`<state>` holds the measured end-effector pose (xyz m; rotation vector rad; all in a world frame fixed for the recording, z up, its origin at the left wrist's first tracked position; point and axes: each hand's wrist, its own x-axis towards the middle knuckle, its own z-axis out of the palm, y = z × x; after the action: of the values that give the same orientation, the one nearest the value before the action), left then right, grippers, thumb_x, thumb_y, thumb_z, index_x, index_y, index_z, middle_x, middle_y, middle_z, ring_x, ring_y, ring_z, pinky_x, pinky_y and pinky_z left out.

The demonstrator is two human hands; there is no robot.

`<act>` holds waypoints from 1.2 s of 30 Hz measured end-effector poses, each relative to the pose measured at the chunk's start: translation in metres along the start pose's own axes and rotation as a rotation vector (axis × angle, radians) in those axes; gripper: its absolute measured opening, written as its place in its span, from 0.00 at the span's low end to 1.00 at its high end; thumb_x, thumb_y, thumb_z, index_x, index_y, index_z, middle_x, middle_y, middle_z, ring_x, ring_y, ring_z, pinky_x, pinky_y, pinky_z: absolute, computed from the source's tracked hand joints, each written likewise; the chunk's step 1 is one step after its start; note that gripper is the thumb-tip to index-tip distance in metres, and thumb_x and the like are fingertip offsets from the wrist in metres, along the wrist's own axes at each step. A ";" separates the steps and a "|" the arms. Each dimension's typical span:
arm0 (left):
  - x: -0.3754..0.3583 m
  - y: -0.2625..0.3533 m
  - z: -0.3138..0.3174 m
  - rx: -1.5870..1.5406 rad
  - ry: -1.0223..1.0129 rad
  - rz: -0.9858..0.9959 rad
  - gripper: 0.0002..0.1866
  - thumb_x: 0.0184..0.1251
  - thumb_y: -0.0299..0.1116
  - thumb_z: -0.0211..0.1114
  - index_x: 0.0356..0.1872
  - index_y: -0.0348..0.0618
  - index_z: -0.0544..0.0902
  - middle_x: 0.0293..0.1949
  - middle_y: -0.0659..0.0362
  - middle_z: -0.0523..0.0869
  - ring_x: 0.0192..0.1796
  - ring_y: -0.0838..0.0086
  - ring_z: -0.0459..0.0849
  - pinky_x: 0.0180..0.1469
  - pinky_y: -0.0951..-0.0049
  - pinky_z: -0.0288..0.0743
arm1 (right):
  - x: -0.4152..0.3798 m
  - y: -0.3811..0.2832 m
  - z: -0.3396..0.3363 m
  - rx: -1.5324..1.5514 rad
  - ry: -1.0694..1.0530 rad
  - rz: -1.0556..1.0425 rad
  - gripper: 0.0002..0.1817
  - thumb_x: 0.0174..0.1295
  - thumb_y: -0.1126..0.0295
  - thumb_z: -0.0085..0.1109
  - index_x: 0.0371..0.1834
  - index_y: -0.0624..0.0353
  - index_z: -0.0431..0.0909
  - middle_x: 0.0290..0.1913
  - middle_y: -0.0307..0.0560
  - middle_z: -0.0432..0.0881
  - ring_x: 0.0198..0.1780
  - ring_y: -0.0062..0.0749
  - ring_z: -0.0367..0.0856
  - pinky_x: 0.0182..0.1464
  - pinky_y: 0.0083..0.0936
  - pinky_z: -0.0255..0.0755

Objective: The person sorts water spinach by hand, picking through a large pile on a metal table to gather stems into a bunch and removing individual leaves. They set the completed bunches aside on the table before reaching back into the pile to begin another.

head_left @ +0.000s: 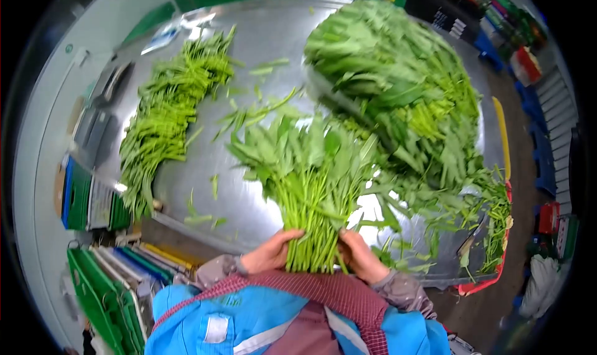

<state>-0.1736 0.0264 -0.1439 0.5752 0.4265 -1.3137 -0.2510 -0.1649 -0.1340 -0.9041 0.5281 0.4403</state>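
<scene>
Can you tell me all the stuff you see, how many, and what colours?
Held bunch: one, green, between both hands
Leafy heap: one, green, table's far right
Row of stems: one, green, table's left
Loose scraps: many, green, scattered on table
Table: one, silver, in front
Green crates: several, lower left
Blue plastic shapes: several, right side
Far clutter: mixed colours, too blurry to count
Jacket: one, mostly blue, on the person
Hands: two, bare; left, right, on the bunch
</scene>
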 end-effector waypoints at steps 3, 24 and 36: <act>0.001 -0.002 0.014 0.031 0.072 0.098 0.22 0.60 0.31 0.55 0.55 0.35 0.65 0.51 0.49 0.74 0.51 0.63 0.75 0.52 0.65 0.71 | 0.000 0.002 0.004 -0.025 0.070 -0.033 0.17 0.60 0.63 0.51 0.43 0.67 0.67 0.37 0.43 0.74 0.37 0.21 0.72 0.37 0.18 0.69; 0.029 -0.007 -0.020 -0.042 -0.143 -0.041 0.22 0.57 0.30 0.53 0.54 0.33 0.65 0.49 0.48 0.75 0.49 0.62 0.76 0.52 0.61 0.71 | 0.008 -0.003 -0.017 -1.077 0.279 -0.363 0.23 0.52 0.59 0.59 0.45 0.62 0.68 0.25 0.46 0.77 0.27 0.35 0.77 0.30 0.28 0.69; 0.020 -0.007 -0.012 -0.193 -0.180 0.016 0.21 0.62 0.35 0.53 0.56 0.40 0.64 0.49 0.52 0.75 0.50 0.66 0.76 0.50 0.66 0.73 | 0.014 -0.038 0.030 -1.371 0.044 -1.139 0.08 0.42 0.74 0.63 0.28 0.60 0.78 0.22 0.43 0.78 0.23 0.31 0.77 0.22 0.23 0.69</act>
<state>-0.1755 0.0170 -0.1664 0.2955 0.3938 -1.2796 -0.2114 -0.1591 -0.1041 -2.3107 -0.4209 -0.3762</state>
